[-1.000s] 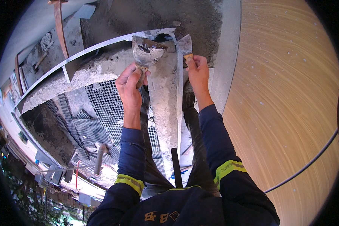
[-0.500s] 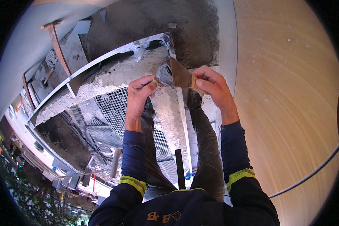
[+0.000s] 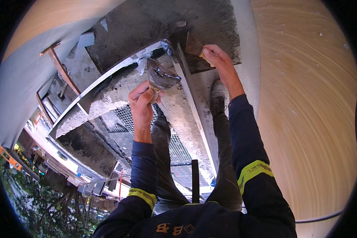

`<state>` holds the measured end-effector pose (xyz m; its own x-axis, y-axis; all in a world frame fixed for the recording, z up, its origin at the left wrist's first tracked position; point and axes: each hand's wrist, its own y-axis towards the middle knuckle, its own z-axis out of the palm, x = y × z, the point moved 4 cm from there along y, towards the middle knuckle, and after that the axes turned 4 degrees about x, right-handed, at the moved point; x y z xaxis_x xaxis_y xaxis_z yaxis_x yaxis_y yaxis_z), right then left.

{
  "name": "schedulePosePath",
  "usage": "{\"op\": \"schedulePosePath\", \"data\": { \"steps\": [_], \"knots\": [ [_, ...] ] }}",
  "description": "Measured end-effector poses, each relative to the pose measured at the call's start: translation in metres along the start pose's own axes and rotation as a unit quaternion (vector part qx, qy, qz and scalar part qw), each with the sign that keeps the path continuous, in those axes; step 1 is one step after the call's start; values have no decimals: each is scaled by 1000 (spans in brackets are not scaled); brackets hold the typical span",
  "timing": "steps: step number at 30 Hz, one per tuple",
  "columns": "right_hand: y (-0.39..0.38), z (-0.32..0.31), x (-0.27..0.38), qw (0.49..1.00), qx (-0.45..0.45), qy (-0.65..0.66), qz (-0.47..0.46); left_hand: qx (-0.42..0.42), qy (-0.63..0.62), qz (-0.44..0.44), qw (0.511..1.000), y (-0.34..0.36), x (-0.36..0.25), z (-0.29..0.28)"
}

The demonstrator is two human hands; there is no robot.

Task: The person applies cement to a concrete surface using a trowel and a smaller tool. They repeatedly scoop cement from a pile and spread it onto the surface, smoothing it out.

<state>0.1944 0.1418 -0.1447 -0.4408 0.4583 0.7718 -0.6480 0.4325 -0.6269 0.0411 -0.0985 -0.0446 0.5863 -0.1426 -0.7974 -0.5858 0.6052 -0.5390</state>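
Observation:
My left hand (image 3: 142, 104) is closed round the handle of a broad putty knife (image 3: 162, 76), whose blade carries a dark, wet-looking lump of filler. Further forward, my right hand (image 3: 222, 63) grips a second putty knife, a scraper (image 3: 194, 45) with a yellowish handle and a flat brownish blade. That blade is over the dark surface beside the corner where a curved pale edge strip (image 3: 107, 72) meets a straight strip (image 3: 198, 115). Grey filler (image 3: 166, 47) is smeared at this corner; whether the scraper touches the surface I cannot tell.
On the right rises a curved, wood-coloured panel (image 3: 305, 119), with a cable (image 3: 323, 218) low across it. Black perforated mats (image 3: 180, 150) lie below, between rough concrete ledges. A brown wooden brace (image 3: 63, 71) stands at the left. My legs straddle the straight strip.
The two blades, close together before, are now apart. My right hand has moved forward with its scraper, and the left one has shifted slightly left with the filler-laden knife. The view has shifted too.

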Motion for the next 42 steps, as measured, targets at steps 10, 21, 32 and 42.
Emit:
{"op": "schedulePosePath", "data": {
  "steps": [10, 21, 32, 42],
  "knots": [
    [55, 18, -21, 995, 98, -20, -28, -9, 40, -27, 999, 4, 6, -4],
    [65, 26, -30, 993, 106, -35, -30, -14, 38, -29, 999, 5, 8, -5],
    [71, 30, -31, 991, 116, -48, -36, -16, 9, -20, 1000, 7, 8, -1],
    [73, 31, -32, 990, 138, -5, -28, -13, 5, -20, 1000, 7, 11, -2]
  ]
}}
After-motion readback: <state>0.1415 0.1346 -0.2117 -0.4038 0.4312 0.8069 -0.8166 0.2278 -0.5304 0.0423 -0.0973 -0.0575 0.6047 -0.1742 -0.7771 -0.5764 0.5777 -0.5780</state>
